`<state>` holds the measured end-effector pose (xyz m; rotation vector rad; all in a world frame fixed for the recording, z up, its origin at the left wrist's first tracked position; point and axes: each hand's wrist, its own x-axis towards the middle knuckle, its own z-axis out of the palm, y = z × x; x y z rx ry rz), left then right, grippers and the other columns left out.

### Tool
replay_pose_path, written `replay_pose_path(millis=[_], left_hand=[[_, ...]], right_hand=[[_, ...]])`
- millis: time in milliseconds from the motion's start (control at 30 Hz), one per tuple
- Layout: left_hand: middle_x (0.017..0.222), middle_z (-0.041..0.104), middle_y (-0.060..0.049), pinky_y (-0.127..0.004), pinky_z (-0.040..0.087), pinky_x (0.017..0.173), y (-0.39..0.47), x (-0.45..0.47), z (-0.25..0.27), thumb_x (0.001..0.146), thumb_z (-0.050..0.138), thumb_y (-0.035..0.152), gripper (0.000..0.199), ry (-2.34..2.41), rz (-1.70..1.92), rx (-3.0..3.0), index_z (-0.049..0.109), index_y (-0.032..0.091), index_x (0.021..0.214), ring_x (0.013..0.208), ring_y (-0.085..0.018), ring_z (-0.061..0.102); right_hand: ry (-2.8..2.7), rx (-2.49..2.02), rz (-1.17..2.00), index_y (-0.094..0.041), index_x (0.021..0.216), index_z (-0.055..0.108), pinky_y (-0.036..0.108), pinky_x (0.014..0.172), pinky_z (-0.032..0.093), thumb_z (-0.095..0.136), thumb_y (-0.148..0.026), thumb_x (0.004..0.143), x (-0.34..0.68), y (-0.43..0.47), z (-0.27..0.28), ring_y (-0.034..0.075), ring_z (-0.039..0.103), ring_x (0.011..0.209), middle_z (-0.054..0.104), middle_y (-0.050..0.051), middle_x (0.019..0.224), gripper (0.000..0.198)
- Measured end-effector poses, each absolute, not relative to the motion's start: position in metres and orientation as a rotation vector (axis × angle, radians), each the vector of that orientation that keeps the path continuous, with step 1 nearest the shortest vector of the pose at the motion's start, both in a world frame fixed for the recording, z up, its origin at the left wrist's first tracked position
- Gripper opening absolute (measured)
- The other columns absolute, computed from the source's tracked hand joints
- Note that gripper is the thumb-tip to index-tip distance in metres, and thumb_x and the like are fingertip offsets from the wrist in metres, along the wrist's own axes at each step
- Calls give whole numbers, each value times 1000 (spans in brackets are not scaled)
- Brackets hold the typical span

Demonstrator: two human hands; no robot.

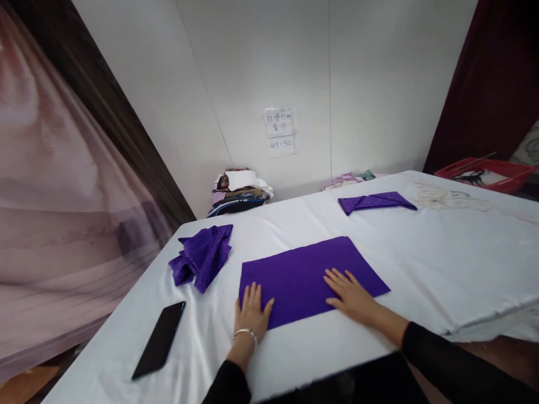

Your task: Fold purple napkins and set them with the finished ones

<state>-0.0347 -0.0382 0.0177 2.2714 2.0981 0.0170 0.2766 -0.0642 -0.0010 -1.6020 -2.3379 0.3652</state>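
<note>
A purple cloth napkin (295,275) lies flat on the white-covered table in front of me, its shape a wide rectangle. My left hand (252,314) rests open on its near left corner, fingers pointing away from me and a bracelet on the wrist. On the right part of the same napkin, my right hand (349,294) lies flat with the fingers spread. Neither hand grips anything. A folded purple napkin (377,202) sits farther back to the right. To the left is a crumpled pile of purple cloth (206,252).
A black phone (160,339) lies at the left on the white tablecloth (442,252). Behind the table, a stack of folded clothes (240,191) stands against the wall. A red basket (488,174) is at the far right, near some pale strings (446,199). Handwritten paper signs (280,132) hang on the wall.
</note>
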Motion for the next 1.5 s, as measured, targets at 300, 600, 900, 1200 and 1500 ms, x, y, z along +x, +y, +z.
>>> replay_pose_path(millis=[300, 600, 900, 1200, 1500], left_hand=[[147, 19, -4, -49, 13, 108, -35, -62, 15, 86, 24, 50, 63, 2242, -12, 2188, 26, 16, 139, 136, -23, 12], [147, 20, -3, -48, 14, 108, -35, -66, 11, 86, 27, 47, 60, 2243, 36, 2200, 28, 17, 138, 135, -23, 14], [147, 20, -1, -47, 14, 109, -31, -68, 5, 85, 28, 47, 60, 2263, -11, 2222, 28, 18, 138, 136, -22, 13], [146, 24, -4, -49, 14, 107, -29, -77, -8, 85, 30, 44, 56, 2200, 90, 2274, 31, 21, 137, 135, -24, 14], [143, 33, -6, -51, 14, 107, -29, -78, -11, 84, 34, 46, 55, 2173, 255, 2257, 38, 21, 133, 134, -25, 19]], right_hand=[[-1689, -2159, 356, -13, 124, 48, 37, 91, 40, 44, -35, 82, 380, 15, 20, 25, 53, 109, 58, 14, 119, 47], [-1472, -2141, 403, -9, 125, 47, 34, 85, 44, 55, -21, 68, 356, 68, 22, 27, 55, 107, 56, 17, 120, 59], [-1546, -1873, 366, -16, 91, 64, 27, 78, 46, 45, -21, 76, 358, 58, 28, 17, 61, 84, 67, 5, 90, 24], [-2168, -1336, 13, -22, 82, 65, 37, 82, 41, 42, -15, 83, 330, 0, 26, 21, 52, 94, 62, 6, 99, 24], [-1651, -1572, 368, -23, 87, 63, 34, 77, 46, 48, -26, 80, 351, 24, 22, 20, 60, 82, 66, 2, 86, 18]])
